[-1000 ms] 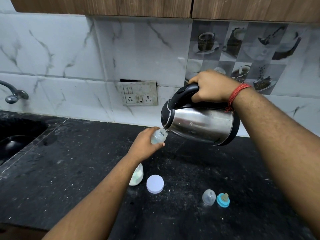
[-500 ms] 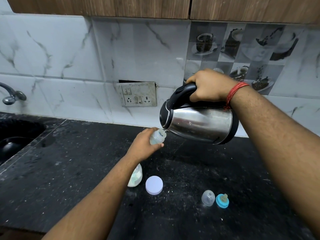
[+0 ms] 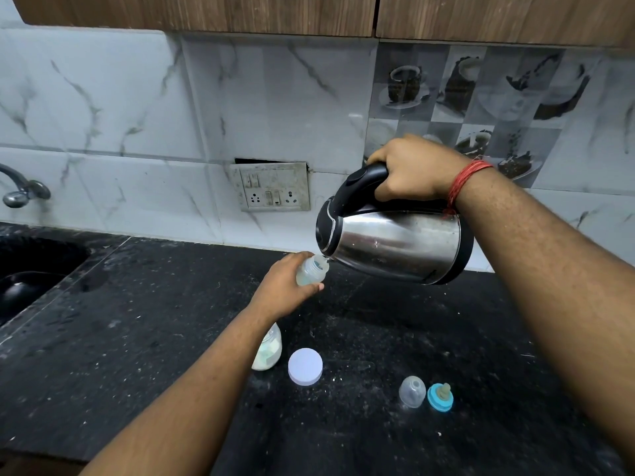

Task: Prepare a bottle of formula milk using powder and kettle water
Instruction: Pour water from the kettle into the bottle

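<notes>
My left hand point(image 3: 281, 290) grips a small clear feeding bottle point(image 3: 311, 271) above the black counter, its open mouth tilted toward the kettle. My right hand point(image 3: 412, 170) holds the black handle of a steel kettle point(image 3: 395, 242), tipped far over to the left so its spout meets the bottle's mouth. A jar of pale powder point(image 3: 268, 352) stands open on the counter, partly hidden behind my left forearm. Its white lid point(image 3: 305, 366) lies beside it. The bottle's clear cap point(image 3: 412, 391) and blue teat ring point(image 3: 440, 397) lie to the right.
A dark sink point(image 3: 31, 273) with a tap point(image 3: 20, 192) is at the left. A switch and socket plate point(image 3: 271, 188) sits on the marble wall. Wooden cupboards hang overhead. The black counter point(image 3: 137, 338) runs across the whole front.
Kettle and bottle stay in the same pouring pose. Only the view has shifted slightly; neither hand has visibly moved relative to the other.
</notes>
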A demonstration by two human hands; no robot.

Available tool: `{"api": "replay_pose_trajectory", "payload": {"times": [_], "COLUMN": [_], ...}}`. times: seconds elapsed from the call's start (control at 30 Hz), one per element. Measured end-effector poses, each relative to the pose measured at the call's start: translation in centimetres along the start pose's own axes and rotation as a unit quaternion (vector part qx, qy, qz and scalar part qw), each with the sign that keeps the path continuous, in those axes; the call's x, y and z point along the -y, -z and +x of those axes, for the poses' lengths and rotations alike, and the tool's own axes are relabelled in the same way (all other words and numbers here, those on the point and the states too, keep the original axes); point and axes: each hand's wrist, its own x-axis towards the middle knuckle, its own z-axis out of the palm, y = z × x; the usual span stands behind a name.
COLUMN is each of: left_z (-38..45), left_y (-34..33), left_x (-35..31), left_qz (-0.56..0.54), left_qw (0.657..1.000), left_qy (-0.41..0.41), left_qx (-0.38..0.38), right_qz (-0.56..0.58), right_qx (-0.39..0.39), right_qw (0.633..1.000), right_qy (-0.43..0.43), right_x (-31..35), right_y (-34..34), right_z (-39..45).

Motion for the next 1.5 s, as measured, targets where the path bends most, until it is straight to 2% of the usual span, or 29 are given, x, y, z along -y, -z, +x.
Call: {"api": "replay_pose_trajectory", "payload": {"times": [1.5], "left_z": [0.4], "left_y": [-0.3], "left_x": [0.1], "left_qz": [-0.007], "left_qw": [1.0], "left_qy": [0.003], "left_qx": [0.011], "right_qz": [-0.03], "right_qx": [0.002], "right_qw": [0.999], "right_qy": [0.026], "right_x": [0.4], "right_y": [0.0], "right_z": [1.0]}}
